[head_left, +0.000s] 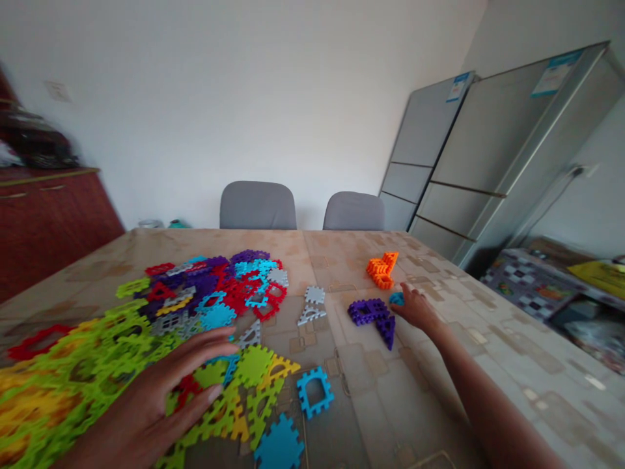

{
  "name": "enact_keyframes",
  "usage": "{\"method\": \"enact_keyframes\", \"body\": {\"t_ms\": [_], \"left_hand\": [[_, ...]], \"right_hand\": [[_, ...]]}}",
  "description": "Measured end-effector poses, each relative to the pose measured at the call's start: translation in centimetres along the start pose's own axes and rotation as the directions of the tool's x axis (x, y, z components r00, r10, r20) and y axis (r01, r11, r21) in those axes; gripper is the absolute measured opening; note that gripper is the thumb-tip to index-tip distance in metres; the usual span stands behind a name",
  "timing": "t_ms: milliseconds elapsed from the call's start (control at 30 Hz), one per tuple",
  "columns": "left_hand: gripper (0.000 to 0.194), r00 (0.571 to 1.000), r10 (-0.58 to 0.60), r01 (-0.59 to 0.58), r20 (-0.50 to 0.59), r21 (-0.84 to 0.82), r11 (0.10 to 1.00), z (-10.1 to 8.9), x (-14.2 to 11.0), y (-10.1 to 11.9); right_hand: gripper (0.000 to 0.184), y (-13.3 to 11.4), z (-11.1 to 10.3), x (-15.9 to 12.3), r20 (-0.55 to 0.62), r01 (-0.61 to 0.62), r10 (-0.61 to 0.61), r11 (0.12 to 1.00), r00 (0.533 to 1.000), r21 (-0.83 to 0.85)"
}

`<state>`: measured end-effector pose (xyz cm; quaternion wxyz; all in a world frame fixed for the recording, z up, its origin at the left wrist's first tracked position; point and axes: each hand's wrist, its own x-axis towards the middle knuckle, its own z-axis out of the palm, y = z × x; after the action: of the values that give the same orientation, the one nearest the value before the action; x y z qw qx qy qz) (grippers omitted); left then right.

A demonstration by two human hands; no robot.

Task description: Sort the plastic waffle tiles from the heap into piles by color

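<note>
My left hand (166,384) rests low in the view with its fingers spread, over a heap of lime-green and yellow interlocking plastic puzzle pieces (78,371). A mixed pile of red, purple, cyan and grey pieces (209,293) lies just beyond it. My right hand (415,309) pinches a small blue plastic piece (396,299) at its fingertips. Next to that hand are joined purple pieces (366,311) and a purple triangular piece (387,330). Farther back stands an orange stack of pieces (381,270). Grey pieces (314,295) and a blue square frame piece (315,391) lie between my hands.
Everything lies on a beige patterned tabletop (488,352). Two grey chairs (258,206) stand beyond its far edge. Tall metal cabinets or refrigerators (488,150) stand at the right, a dark red sideboard (49,221) at the left, and a cluttered low table (537,286) at the right.
</note>
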<state>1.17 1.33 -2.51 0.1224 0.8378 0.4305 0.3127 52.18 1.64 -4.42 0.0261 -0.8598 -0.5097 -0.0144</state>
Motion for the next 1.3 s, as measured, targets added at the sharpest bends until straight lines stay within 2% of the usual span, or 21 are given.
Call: {"method": "enact_keyframes", "body": {"t_ms": [133, 300, 400, 500, 633, 733, 900, 967, 1033, 1100, 1167, 1300], "left_hand": [[0.03, 0.996, -0.093, 0.093, -0.003, -0.083, 0.992, -0.7, -0.7, -0.8], [0.027, 0.992, -0.124, 0.122, -0.017, -0.096, 0.988, -1.4, -1.3, -1.1], [0.028, 0.992, -0.124, 0.123, -0.003, -0.072, 0.99, -2.0, -1.6, -1.8], [0.028, 0.992, -0.119, 0.121, 0.031, -0.06, 0.991, -2.8, -1.5, -3.0], [0.029, 0.986, -0.143, 0.146, 0.085, -0.034, 0.989, -4.4, 0.1, -4.2], [0.039, 0.98, -0.164, 0.165, 0.113, 0.001, 0.986, -5.6, 2.3, -3.7], [0.046, 0.994, -0.101, 0.101, 0.038, -0.012, 0.995, -7.1, 5.0, -2.3], [0.045, 0.996, -0.088, 0.088, 0.03, -0.007, 0.996, -7.7, 5.2, -2.6], [0.044, 0.995, -0.097, 0.096, 0.025, 0.012, 0.995, -7.9, 5.1, -3.5], [0.043, 0.994, -0.109, 0.108, 0.029, 0.036, 0.994, -7.5, 4.8, -4.8], [0.043, 0.994, -0.098, 0.096, 0.042, 0.055, 0.994, -6.4, 4.7, -6.0], [0.045, 0.996, 0.001, -0.006, 0.091, 0.055, 0.998, -2.9, 4.7, -7.0]], "right_hand": [[0.036, 0.1, 0.1, -0.1, -0.005, 0.022, -0.022, 0.999, 1.0, 0.027], [0.038, 1.0, -0.9, 0.4, -0.031, 0.063, -0.061, 0.993, 0.998, 0.096], [0.047, 2.0, -2.4, 0.5, -0.088, 0.081, -0.069, 0.986, 0.994, 0.149], [0.048, 2.2, -4.5, -0.1, -0.153, 0.125, -0.094, 0.971, 0.984, 0.206], [0.039, -0.2, -7.1, -1.9, -0.211, 0.295, -0.238, 0.906, 0.948, 0.305], [0.035, -3.9, -8.3, -3.4, -0.25, 0.445, -0.374, 0.819, 0.893, 0.363], [0.038, -11.4, -9.4, -5.9, -0.273, 0.638, -0.58, 0.649, 0.768, 0.415], [0.037, -14.4, -9.3, -7.2, -0.254, 0.697, -0.662, 0.58, 0.705, 0.423], [0.036, -17.1, -8.9, -8.5, -0.193, 0.758, -0.769, 0.494, 0.61, 0.426], [0.038, -19.5, -8.0, -9.5, -0.108, 0.805, -0.861, 0.412, 0.498, 0.427], [0.044, -21.3, -6.7, -10.2, -0.044, 0.826, -0.904, 0.369, 0.426, 0.427], [0.056, -22.8, -4.3, -10.4, 0.01, 0.828, -0.917, 0.365, 0.399, 0.425]]}}
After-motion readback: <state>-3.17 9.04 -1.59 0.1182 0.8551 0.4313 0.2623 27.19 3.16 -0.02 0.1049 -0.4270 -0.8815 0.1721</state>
